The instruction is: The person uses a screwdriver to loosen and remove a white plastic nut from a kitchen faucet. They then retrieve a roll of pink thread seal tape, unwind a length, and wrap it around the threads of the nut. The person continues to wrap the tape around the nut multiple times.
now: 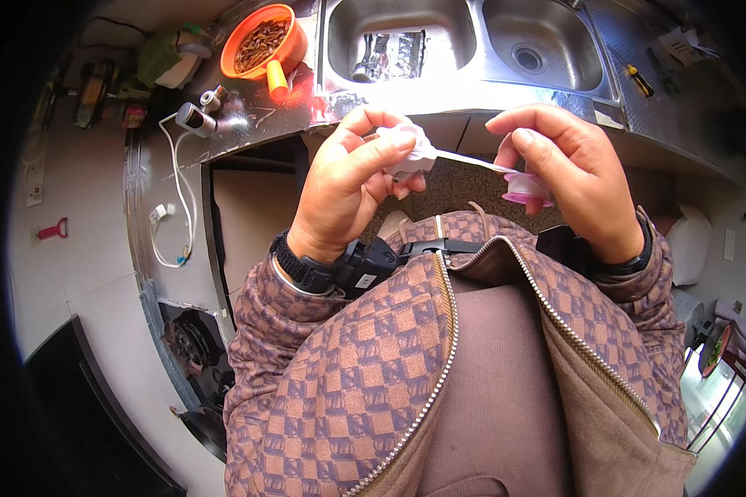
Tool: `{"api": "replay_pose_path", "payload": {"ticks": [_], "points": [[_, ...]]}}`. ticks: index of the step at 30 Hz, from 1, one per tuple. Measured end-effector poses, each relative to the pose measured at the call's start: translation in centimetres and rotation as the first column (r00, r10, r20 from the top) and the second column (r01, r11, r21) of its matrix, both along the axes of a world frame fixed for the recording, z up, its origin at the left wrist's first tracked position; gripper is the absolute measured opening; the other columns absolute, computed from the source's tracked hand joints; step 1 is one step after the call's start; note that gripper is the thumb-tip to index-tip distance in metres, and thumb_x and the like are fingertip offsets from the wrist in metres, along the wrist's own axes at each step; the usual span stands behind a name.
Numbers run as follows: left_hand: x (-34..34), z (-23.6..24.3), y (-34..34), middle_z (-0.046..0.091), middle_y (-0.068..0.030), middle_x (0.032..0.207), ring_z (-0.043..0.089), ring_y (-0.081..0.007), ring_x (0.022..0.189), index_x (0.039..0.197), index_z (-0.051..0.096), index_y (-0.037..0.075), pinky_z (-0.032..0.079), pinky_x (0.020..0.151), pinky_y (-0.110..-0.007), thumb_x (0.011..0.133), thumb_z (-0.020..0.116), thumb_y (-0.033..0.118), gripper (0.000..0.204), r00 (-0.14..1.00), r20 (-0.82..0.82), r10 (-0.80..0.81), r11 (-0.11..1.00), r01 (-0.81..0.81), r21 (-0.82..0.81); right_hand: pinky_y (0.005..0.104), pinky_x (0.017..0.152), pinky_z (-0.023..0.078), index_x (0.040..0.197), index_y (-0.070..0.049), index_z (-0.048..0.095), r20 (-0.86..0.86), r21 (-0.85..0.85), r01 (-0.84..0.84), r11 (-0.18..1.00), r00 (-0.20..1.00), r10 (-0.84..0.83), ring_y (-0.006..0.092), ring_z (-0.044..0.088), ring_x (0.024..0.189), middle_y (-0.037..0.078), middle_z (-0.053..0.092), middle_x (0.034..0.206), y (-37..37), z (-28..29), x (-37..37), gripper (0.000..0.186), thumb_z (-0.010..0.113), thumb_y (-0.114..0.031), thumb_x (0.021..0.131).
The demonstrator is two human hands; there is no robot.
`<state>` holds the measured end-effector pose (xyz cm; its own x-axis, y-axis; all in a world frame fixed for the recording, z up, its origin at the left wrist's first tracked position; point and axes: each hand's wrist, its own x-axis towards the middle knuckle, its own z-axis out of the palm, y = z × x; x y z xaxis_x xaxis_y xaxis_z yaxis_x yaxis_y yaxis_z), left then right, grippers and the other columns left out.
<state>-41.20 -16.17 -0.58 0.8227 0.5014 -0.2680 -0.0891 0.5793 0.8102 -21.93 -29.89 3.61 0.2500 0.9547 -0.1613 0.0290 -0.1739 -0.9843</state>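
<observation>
Head view, looking down over a brown checked jacket (373, 364) with an open zip.

Edges and room: both hands are raised in the air in front of the chest, clear of the steel desk (249, 124), whose front edge runs just beyond the knuckles. Beyond that edge lies a double sink (464, 74). Open space below and between the hands; nothing crowds them from either side.

Left hand (348, 186): fingers curled shut around a white tape roll (408, 147), thumb pressed on top, forefinger wrapped behind. Only the upper right part of the roll shows past the fingers.

Right hand (568, 170): fingers closed in a pinch on a small pink-rimmed spool (524, 187), held at the fingertips under the bent forefinger. A thin white strip of tape (468, 159) runs taut between the two hands, from the roll to the spool, sloping slightly down toward the right.

On the desk, well apart from the hands: an orange colander (261, 41) with dark contents, a small silver cylinder (194, 118) and a white cable (178, 190) hanging over the edge. A yellow-handled screwdriver (638, 80) lies right of the sink.

Hard to make out: the crumpled shiny object in the left basin; the spool's far side, covered by fingers.
</observation>
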Motion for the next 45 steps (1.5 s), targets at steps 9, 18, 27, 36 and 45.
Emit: {"api": "replay_pose_path", "payload": {"ticks": [9, 18, 27, 36, 45], "points": [[0.0, 0.0, 0.4, 0.062, -0.0085, 0.092, 0.062, -0.0162, 0.071, 0.105, 0.051, 0.006, 0.045, 0.059, -0.023, 0.084, 0.065, 0.017, 0.027, 0.999, 0.007, 0.048, 0.999, -0.048, -0.011, 0.019, 0.058, 0.048, 0.108, 0.004, 0.056, -0.025, 0.111, -0.014, 0.994, 1.0, 0.017, 0.0065, 0.057, 0.068, 0.006, 0.062, 0.085, 0.1, -0.1, 0.7, 0.024, 0.052, -0.002, 0.086], [0.1, 0.1, 0.9, 0.061, -0.0133, 0.097, 0.061, -0.0203, 0.078, 0.109, 0.047, 0.007, 0.05, 0.065, -0.027, 0.087, 0.057, 0.017, 0.026, 1.0, 0.0, -0.005, 0.998, 0.005, 0.058, 0.0172, 0.059, 0.049, 0.113, 0.002, 0.055, 0.01, 0.078, -0.086, 0.993, 0.996, 0.086, 0.0066, 0.059, 0.073, 0.006, 0.062, 0.09, 0.2, -0.5, 1.3, 0.03, 0.062, -0.001, 0.084], [0.2, 0.4, 1.0, 0.062, -0.0179, 0.101, 0.062, -0.0208, 0.085, 0.109, 0.047, 0.007, 0.053, 0.07, -0.029, 0.088, 0.057, 0.017, 0.026, 1.0, -0.008, -0.013, 0.996, 0.014, 0.085, 0.0173, 0.057, 0.045, 0.105, 0.002, 0.061, 0.372, 0.044, -0.156, 0.987, 0.919, 0.129, 0.0059, 0.056, 0.069, 0.004, 0.061, 0.084, 0.3, -1.0, 1.0, 0.024, 0.064, 0.004, 0.081], [0.1, 0.3, 1.1, 0.059, -0.0212, 0.11, 0.061, -0.018, 0.08, 0.114, 0.049, 0.002, 0.051, 0.066, -0.025, 0.086, 0.059, 0.021, 0.035, 0.994, 0.035, -0.105, 0.993, 0.103, 0.052, 0.0211, 0.053, 0.04, 0.083, 0.001, 0.064, 0.571, 0.205, -0.18, 0.962, 0.82, 0.032, 0.0084, 0.049, 0.06, 0.003, 0.056, 0.072, 0.7, -1.2, 0.9, 0.007, 0.064, 0.004, 0.077], [0.3, -0.1, 0.8, 0.062, -0.0146, 0.106, 0.061, -0.0153, 0.086, 0.119, 0.052, 0.0, 0.05, 0.068, -0.025, 0.088, 0.058, 0.016, 0.035, 0.971, 0.195, -0.135, 0.972, 0.168, -0.164, 0.0215, 0.052, 0.038, 0.082, 0.0, 0.063, 0.628, 0.255, -0.212, 0.943, 0.778, 0.005, 0.009, 0.048, 0.058, 0.003, 0.055, 0.07, 0.9, -0.9, 1.1, 0.006, 0.065, 0.003, 0.077]]}}
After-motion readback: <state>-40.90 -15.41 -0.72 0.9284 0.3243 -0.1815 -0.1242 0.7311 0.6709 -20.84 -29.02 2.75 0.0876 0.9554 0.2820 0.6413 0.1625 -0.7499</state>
